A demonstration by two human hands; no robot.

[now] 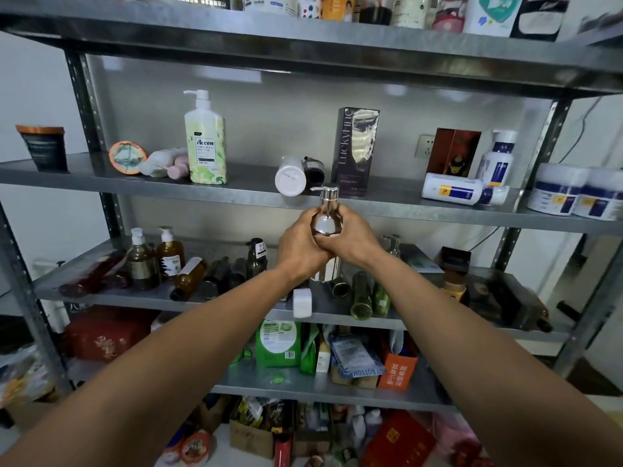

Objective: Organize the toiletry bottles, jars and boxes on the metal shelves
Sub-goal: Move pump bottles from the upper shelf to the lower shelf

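Observation:
I hold a shiny silver pump bottle (pixel 326 217) upright in front of the metal shelves (pixel 236 193), just below the front edge of the middle shelf. My left hand (pixel 298 242) and my right hand (pixel 350 239) both grip its body, fingers overlapping at the front. Its lower part shows below my hands. On the shelf above it a white bottle (pixel 290 176) lies on its side beside a tall dark LuckyFine box (pixel 354 151). A green Accen pump bottle (pixel 205 143) stands further left.
A blue-and-white bottle (pixel 455 192) lies on the right of that shelf, near white jars (pixel 559 193). The shelf below holds amber bottles (pixel 168 257), fallen green bottles (pixel 362 296) and a small white box (pixel 302 302). Lower shelves and the floor hold packets and boxes.

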